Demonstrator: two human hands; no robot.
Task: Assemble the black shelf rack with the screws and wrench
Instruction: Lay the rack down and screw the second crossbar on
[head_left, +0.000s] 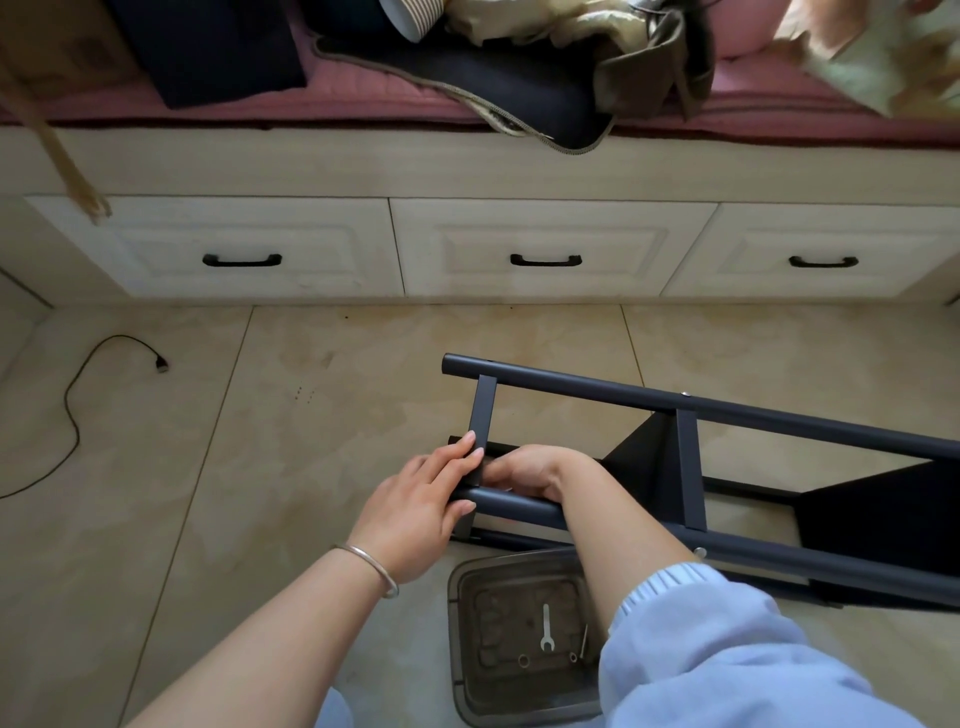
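The wrench lies unused in the near tray, so with the left hand gripping the rack's tube and the right hand's fingers curled at the joint, contents hidden, a hand-started screw could cross-thread or drop.

The black shelf rack is lying on its side on the tiled floor. The left hand is gripping its near tube beside a crossbar, while the right hand is curling around the same joint. A wrench is resting in a grey tray below.
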